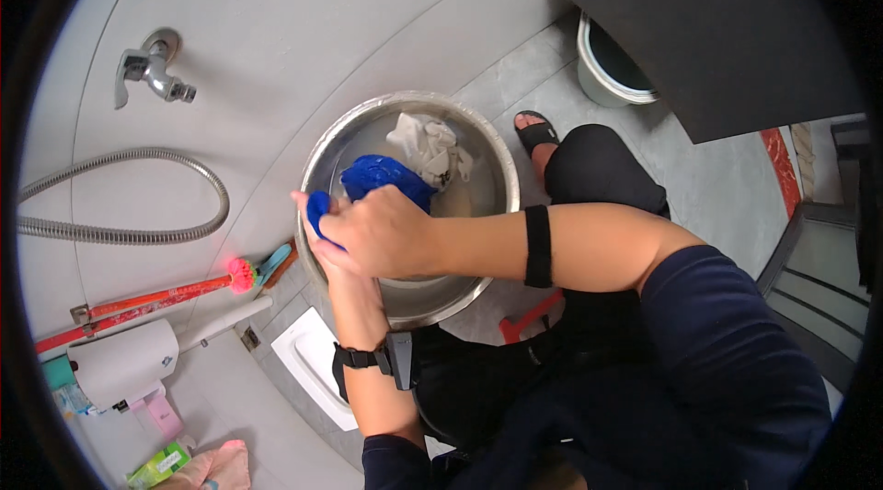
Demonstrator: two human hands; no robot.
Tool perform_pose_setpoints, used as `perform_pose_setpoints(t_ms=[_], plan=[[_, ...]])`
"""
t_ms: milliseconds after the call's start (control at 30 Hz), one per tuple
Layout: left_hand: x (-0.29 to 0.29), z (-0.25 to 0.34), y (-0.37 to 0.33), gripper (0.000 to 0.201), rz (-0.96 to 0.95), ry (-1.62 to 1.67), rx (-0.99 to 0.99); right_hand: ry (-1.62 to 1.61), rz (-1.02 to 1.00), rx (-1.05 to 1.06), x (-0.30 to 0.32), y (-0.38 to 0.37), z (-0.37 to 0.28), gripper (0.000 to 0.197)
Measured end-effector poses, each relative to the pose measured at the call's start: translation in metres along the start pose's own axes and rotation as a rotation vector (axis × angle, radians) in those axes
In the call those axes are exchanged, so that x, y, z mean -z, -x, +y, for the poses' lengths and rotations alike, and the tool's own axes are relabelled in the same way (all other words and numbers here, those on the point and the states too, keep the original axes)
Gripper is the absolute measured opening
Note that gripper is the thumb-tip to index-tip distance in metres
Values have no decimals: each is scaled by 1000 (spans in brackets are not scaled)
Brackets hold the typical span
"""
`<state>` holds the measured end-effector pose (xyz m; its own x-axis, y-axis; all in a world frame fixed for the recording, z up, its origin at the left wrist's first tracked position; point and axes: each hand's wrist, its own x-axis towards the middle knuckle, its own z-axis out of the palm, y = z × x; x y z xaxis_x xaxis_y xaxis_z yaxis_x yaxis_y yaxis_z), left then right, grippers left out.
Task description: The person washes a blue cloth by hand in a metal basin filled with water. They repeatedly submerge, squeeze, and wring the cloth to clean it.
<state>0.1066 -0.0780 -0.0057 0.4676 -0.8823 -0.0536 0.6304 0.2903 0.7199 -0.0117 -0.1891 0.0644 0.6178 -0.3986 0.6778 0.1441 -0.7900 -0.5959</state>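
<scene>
A round steel basin (pixel 492 154) stands on the grey tiled floor, holding a crumpled white cloth (pixel 426 148) and a wet blue cloth (pixel 377 175). My right hand (pixel 382 234) lies over the basin's near left rim, closed on the blue cloth. Beneath it, mostly hidden, my left hand (pixel 322 214) grips the same blue cloth at the rim. A black band circles my right forearm and a black strap with a small device sits on my left wrist.
A metal tap (pixel 152 71) and a flexible steel hose (pixel 120 232) are on the wall at left. A red-handled brush (pixel 184 292) leans below them. A pale bucket (pixel 612 67) stands behind the basin, beside my sandalled foot (pixel 536 133). A white floor fixture (pixel 313 366) lies near my left arm.
</scene>
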Motion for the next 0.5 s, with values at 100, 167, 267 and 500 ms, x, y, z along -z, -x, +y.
perform_pose_setpoints(t_ms=[100, 167, 267, 500], plan=[[-95, -20, -13, 53, 534, 2, 157, 79, -31, -57, 2, -2, 37, 37], [-103, -20, -19, 50, 572, -52, 151, 183, 27, -164, 1, -9, 41, 36], [-74, -17, -12, 46, 262, -33, -37, 77, -115, 10, 6, 4, 17, 35], [-112, -7, -10, 47, 594, -73, 125, 81, 24, -179, 9, -15, 34, 34]])
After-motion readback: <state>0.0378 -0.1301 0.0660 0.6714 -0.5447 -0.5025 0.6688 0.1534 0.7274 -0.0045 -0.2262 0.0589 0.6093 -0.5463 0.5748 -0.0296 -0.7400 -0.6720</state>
